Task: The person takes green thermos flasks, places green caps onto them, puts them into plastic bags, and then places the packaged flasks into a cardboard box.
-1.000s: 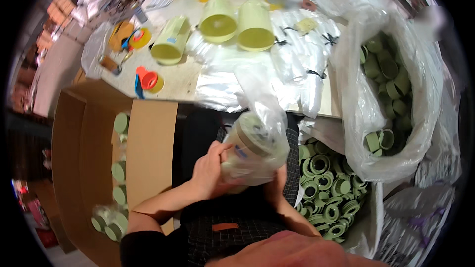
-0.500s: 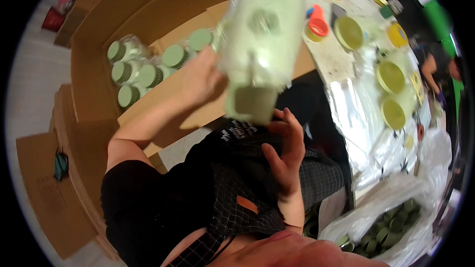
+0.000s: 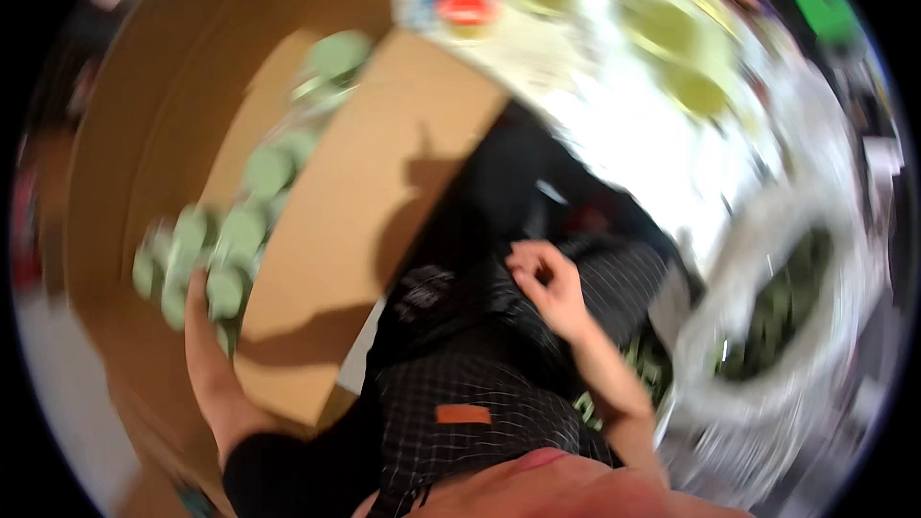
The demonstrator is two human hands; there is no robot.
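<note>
My left hand (image 3: 198, 286) reaches down into a large cardboard box, among several pale green lidded containers (image 3: 244, 230) wrapped in clear plastic. Its fingers are blurred and partly lost between the containers, so whether it grips one cannot be made out. Their round green tops face up. Farther along the same row stands another green-topped container (image 3: 338, 56). My right hand (image 3: 549, 280) hovers over my dark checked apron (image 3: 451, 364), fingers curled in toward the thumb, nothing visible in it.
The cardboard box (image 3: 125, 163) has a wide flap (image 3: 355, 173) beside me. A white worktable (image 3: 595, 96) at the right bears yellow-green bowls (image 3: 662, 27) and a red cup (image 3: 465, 5). At the lower right, a clear plastic bag (image 3: 700, 364) holds dark green pieces. Another person's arm shows far right.
My left hand, which held up a plastic-wrapped pale green container, has gone down left into the box. My right hand has curled its spread fingers. The view has turned toward the box.
</note>
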